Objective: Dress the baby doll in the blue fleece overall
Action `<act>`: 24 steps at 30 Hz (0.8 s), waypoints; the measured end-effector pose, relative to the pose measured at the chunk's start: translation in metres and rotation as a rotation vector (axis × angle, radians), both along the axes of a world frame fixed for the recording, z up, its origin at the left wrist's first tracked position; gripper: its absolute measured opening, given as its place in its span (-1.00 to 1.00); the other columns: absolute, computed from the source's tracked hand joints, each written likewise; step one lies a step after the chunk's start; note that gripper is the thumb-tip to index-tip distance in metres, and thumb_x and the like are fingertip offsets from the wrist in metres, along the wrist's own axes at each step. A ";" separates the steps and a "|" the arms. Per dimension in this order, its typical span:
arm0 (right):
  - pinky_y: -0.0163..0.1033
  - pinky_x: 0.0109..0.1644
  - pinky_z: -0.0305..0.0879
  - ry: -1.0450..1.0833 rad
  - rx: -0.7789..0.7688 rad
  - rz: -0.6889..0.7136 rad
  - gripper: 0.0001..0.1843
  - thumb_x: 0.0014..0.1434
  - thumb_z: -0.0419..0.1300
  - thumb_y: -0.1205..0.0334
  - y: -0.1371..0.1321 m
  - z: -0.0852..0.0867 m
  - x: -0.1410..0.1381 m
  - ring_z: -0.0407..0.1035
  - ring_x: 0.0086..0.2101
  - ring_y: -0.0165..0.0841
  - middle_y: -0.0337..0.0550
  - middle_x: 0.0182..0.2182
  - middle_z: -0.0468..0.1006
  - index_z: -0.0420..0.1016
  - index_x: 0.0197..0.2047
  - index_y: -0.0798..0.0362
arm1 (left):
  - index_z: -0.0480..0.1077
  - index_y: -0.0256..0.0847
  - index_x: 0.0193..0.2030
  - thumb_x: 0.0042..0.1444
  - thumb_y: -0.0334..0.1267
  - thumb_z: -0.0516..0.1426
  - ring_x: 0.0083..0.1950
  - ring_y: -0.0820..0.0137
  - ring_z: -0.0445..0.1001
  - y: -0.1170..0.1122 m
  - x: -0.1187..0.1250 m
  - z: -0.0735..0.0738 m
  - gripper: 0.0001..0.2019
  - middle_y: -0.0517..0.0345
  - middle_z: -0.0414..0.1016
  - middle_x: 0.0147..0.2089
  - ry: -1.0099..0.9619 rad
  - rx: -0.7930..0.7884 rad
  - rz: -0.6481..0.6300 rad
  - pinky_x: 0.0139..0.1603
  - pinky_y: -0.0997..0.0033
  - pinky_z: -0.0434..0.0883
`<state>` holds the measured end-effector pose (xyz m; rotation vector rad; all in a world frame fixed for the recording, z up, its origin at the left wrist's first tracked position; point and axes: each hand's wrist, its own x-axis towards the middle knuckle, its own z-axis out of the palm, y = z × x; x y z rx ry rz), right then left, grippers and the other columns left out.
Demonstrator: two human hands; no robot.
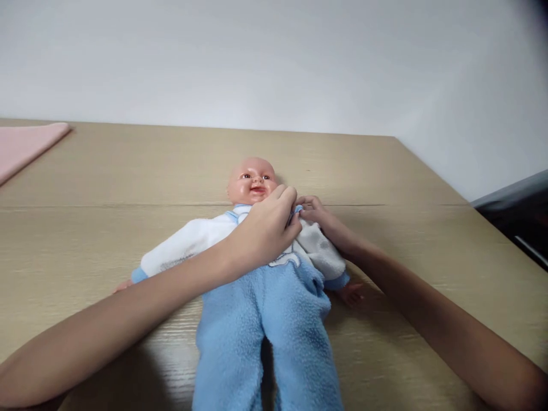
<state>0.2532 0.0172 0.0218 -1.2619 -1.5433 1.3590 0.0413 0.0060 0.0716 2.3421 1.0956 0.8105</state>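
A baby doll (252, 178) lies on its back, its head toward the wall. It wears blue fleece overalls (265, 302) over a white top (184, 242) with blue cuffs. My left hand (274, 222) reaches across the doll's chest, fingers curled and pinched at the shoulder on the right of the view. Close beside it, my right hand (313, 211) has its fingers bent onto the same shoulder. Between them shows a small piece of the blue shoulder strap (297, 210), which both hands grip. My left hand hides most of the chest and part of the collar.
The doll rests on a light wooden table (128, 171) with a seam running across it. A folded pink cloth (29, 145) lies at the far left. Behind stands a white wall (257, 63). A dark object (520, 211) is beyond the table's right edge.
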 end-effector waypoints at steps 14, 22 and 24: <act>-0.10 -0.05 0.44 -0.916 0.145 0.533 -0.63 0.25 0.32 0.25 -0.011 0.081 0.073 0.58 -0.17 -0.09 -0.14 -0.08 0.75 0.65 0.13 -0.05 | 0.36 -0.21 0.06 0.41 -0.50 0.06 -0.20 0.19 0.47 -0.013 -0.002 0.013 -0.82 -0.09 0.52 0.12 0.451 0.118 0.139 -0.29 0.12 0.27; 0.05 0.16 0.47 -0.906 0.409 0.419 -0.22 0.18 0.42 0.15 -0.006 0.052 0.080 0.58 0.17 0.15 0.06 0.29 0.63 0.45 0.46 -0.06 | 0.37 -0.23 0.04 0.50 -0.36 0.11 0.00 0.08 0.57 -0.009 -0.002 0.009 -0.94 -0.13 0.56 0.09 0.424 0.143 0.129 -0.07 0.12 0.47; 0.08 0.23 0.47 -0.830 0.435 0.395 -0.20 0.23 0.45 0.10 -0.006 0.046 0.073 0.55 0.22 0.14 0.04 0.34 0.61 0.42 0.50 -0.11 | 0.37 -0.23 0.06 0.53 -0.29 0.12 0.01 0.08 0.58 -0.008 -0.002 0.007 -0.92 -0.13 0.58 0.08 0.387 0.137 0.114 -0.05 0.12 0.50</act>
